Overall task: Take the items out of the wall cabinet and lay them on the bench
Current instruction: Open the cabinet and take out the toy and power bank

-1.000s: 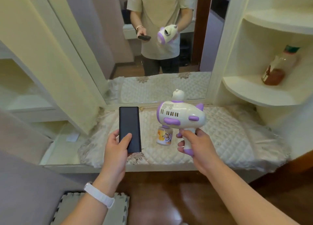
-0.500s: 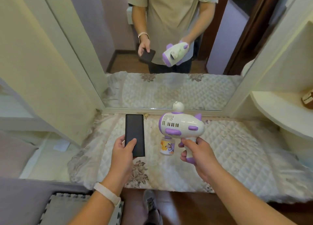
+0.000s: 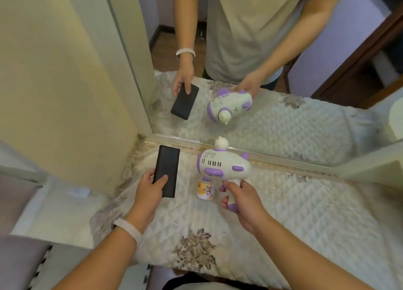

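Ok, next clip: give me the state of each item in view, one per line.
Black phone: held in the left hand, above the bench, screen dark.
Toy gun: gripped by its handle in the right hand, upright, not set down.
Quilted bench cover: spread flat.

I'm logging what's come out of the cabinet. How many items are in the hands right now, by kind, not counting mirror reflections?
Black slab-shaped device, in the left hand: 1
White-and-purple toy gun with small bottle, in the right hand: 1
Total: 2
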The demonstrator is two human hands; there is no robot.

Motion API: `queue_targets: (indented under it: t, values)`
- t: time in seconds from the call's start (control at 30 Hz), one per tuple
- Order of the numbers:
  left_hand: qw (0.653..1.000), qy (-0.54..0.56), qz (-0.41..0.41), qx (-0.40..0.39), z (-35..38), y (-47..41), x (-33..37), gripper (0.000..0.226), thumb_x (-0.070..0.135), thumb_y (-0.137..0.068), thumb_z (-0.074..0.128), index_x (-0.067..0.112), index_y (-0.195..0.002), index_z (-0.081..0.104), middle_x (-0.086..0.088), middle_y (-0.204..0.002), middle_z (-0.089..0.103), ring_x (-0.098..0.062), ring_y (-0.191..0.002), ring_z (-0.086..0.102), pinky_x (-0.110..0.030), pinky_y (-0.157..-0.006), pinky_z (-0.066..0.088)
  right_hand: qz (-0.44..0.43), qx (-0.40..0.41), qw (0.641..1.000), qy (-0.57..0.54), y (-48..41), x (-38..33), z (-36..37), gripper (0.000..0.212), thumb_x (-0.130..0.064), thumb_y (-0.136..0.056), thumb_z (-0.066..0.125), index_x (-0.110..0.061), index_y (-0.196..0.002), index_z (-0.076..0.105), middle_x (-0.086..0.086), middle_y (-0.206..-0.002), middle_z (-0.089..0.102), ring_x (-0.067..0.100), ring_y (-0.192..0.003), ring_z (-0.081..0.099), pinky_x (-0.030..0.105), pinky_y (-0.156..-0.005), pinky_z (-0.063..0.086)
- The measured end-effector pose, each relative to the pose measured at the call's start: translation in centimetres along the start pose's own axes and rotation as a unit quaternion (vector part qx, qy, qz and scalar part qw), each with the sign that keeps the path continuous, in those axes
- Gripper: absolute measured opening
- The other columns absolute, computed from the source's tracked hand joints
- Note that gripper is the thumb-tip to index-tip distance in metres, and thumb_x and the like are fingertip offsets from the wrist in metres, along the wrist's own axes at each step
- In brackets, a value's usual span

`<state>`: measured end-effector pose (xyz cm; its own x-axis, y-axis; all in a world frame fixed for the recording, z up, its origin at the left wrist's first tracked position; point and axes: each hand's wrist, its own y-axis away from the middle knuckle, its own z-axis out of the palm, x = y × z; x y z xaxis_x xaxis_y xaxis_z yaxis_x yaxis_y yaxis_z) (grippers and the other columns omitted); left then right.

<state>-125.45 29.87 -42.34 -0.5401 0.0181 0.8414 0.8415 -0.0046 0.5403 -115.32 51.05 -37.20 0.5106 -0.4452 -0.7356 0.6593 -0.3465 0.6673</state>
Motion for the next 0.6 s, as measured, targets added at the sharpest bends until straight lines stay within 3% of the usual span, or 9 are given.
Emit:
queue_targets:
  t: [0.13,0.33,0.5,0.6]
  values:
    - [0.999,-0.014,-0.019,0.028,-1.1,-1.8,-0.8,0.044,0.013,-0.093,0.061,0.014,-0.135,0.048,-0.004,-0.120,0.064,-0.019,-0.103,0.065,-0.039,-0.087,0.055,0.024,-0.027,0.999,-0.001,-2.7,0.3,2.6,0.008,-0.004,-0.089,0.059,-0.005,-0.096,0.063,0.009,-0.080,0.062,0.018,-0.059,0.046,0.030,-0.055,0.042]
    - [0.996,-0.070,-0.025,0.042,-2.4,-4.1,-1.5,0.039,0.017,-0.093,0.061,0.017,-0.130,0.051,-0.002,-0.119,0.063,-0.018,-0.101,0.065,-0.035,-0.081,0.055,0.069,-0.065,0.995,-0.039,-5.5,1.5,4.3,0.007,-0.002,-0.093,0.055,-0.004,-0.096,0.059,0.012,-0.079,0.059,0.016,-0.052,0.044,0.027,-0.051,0.041]
    - [0.995,-0.087,-0.039,0.029,-1.7,-5.9,-2.7,0.032,0.017,-0.093,0.062,0.015,-0.124,0.053,-0.004,-0.117,0.065,-0.022,-0.102,0.066,-0.046,-0.089,0.055,0.094,-0.074,0.991,-0.063,-7.5,2.9,4.4,0.009,0.000,-0.093,0.052,-0.004,-0.100,0.056,0.013,-0.078,0.060,0.017,-0.053,0.043,0.027,-0.051,0.039]
    - [0.994,-0.100,-0.040,0.033,-1.4,-6.1,-3.3,0.031,0.017,-0.093,0.062,0.015,-0.123,0.053,-0.004,-0.117,0.064,-0.022,-0.103,0.065,-0.045,-0.088,0.055,0.105,-0.071,0.990,-0.062,-8.1,3.5,4.2,0.009,0.000,-0.092,0.053,-0.005,-0.098,0.058,0.013,-0.078,0.061,0.017,-0.057,0.045,0.029,-0.053,0.039]
